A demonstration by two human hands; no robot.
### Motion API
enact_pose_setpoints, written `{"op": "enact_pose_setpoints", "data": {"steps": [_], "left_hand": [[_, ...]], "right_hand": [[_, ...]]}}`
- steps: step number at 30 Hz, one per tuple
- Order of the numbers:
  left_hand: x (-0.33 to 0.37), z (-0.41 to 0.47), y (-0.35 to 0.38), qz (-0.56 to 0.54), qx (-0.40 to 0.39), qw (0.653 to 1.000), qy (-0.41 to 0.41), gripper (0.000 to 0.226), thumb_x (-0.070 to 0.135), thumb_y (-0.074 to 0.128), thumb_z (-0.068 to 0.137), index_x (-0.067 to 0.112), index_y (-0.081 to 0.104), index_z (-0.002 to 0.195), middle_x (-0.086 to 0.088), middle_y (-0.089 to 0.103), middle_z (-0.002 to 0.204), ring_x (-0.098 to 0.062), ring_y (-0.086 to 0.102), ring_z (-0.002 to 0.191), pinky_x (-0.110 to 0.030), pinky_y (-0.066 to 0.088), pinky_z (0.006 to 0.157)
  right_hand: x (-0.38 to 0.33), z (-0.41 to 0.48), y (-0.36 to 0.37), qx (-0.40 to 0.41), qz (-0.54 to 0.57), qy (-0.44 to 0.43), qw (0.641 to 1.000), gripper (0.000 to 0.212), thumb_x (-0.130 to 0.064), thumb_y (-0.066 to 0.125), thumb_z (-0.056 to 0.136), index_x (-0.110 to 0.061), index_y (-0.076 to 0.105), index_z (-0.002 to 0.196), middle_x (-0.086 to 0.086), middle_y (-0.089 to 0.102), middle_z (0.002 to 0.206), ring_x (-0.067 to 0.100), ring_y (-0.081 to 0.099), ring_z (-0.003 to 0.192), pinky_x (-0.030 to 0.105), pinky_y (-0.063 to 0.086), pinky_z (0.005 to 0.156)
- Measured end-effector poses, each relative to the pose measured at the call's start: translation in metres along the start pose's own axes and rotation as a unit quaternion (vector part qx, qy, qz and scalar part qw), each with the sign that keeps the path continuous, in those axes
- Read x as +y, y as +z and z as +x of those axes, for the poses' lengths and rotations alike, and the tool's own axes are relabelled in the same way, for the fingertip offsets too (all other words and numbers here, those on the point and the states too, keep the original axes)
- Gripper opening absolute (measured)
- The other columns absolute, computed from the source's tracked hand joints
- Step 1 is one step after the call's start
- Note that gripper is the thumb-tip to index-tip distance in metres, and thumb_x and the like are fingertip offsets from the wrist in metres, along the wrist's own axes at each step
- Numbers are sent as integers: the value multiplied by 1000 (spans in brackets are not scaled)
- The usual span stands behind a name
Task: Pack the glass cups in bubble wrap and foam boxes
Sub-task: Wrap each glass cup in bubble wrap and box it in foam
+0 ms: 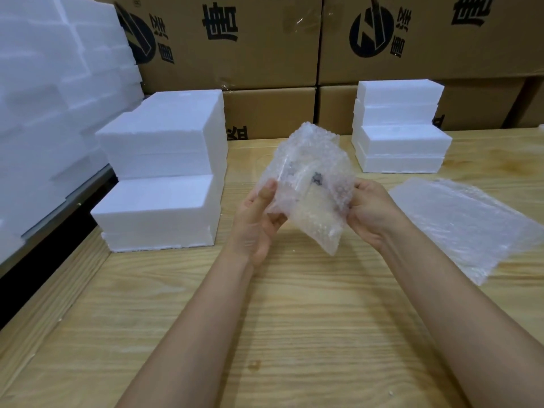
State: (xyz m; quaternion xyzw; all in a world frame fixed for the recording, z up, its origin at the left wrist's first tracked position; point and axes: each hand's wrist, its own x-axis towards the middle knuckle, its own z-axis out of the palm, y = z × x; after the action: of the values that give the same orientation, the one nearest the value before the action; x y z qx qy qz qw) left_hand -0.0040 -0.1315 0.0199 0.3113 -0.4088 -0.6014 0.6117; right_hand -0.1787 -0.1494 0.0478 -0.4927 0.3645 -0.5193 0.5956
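Cardboard cartons with black print are stacked as a wall, well behind the bubble-wrap bundle. Pale wood-grain worktop lies under the bundle, with a few white crumbs on it. A heap of white foam slabs sits far left of the bundle, beyond the worktop's edge.

We count two stacks of foam boxes, all lidded. The bigger stack is just left of the bundle and steps down toward us. The smaller stack is behind and right of it. A flat pile of bubble-wrap sheets lies right of the bundle, on the wood.

We see the bundle held up off the wood, between both hands. Its long axis is near upright and leans a little. The crumpled open end is uppermost and one corner points down. The contents are veiled; we make out only a small dark mark.

The left hand grips the bundle's left edge, thumb pressed on the front and fingers curled behind. The right hand pinches the right edge with its fingers folded onto the wrap.
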Motion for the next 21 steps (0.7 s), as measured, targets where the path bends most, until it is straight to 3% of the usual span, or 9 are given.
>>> {"op": "enact_pose_setpoints", "data": {"steps": [3,7,11,14,16,18,19,21], "left_hand": [[10,0,-3,67,-28,997,-30,90,52,92,42,8,65,117,-11,70,114,-27,65,104,-38,52,94],[27,2,-12,183,-97,975,-76,67,33,78,66,6,60,125,-13,68,120,-29,64,111,-43,50,98],[31,-1,-4,217,-102,968,-74,71,38,78,58,9,61,120,-7,71,114,-24,66,108,-43,50,99],[29,-3,4,220,-81,971,-53,82,41,78,55,10,55,128,-8,70,116,-24,66,108,-45,50,98],[30,-3,4,219,-71,972,-55,85,43,79,54,10,54,129,-10,69,118,-27,65,110,-49,48,100],[32,-3,2,203,-77,974,-71,80,43,77,56,8,59,126,-13,68,119,-30,65,110,-50,48,100],[33,-3,-1,185,-81,976,-78,72,43,75,58,8,63,120,-14,69,116,-30,65,107,-48,51,97],[34,-2,-8,135,-89,983,-83,51,43,71,63,15,73,105,-10,72,106,-25,69,97,-40,57,83]], "right_hand": [[-5,-1,-4,-5,-67,-19,998,31,-4,63,87,-20,78,65,0,74,76,13,70,70,24,56,61],[-17,-2,-13,-20,-189,-33,981,28,-1,64,87,-19,76,71,0,73,74,12,67,67,22,55,60],[-24,-4,-15,-63,-271,-20,960,26,5,64,84,-18,76,80,16,72,92,24,65,79,33,56,71],[-25,-7,-11,-82,-275,11,958,29,5,62,86,-18,76,77,7,74,86,20,69,75,25,56,61],[-24,-8,-10,-90,-294,17,951,19,-5,60,91,-9,76,80,10,72,84,19,65,71,25,52,62],[-28,-8,-16,-103,-357,21,928,34,-22,52,96,8,65,91,24,54,82,22,48,68,29,41,64],[-30,-9,-19,-122,-395,39,910,47,-38,48,96,8,62,93,19,43,78,21,39,66,31,36,65],[-38,-13,-25,-170,-452,99,870,72,-77,41,79,-11,70,86,10,35,73,18,33,63,30,38,71]]}}
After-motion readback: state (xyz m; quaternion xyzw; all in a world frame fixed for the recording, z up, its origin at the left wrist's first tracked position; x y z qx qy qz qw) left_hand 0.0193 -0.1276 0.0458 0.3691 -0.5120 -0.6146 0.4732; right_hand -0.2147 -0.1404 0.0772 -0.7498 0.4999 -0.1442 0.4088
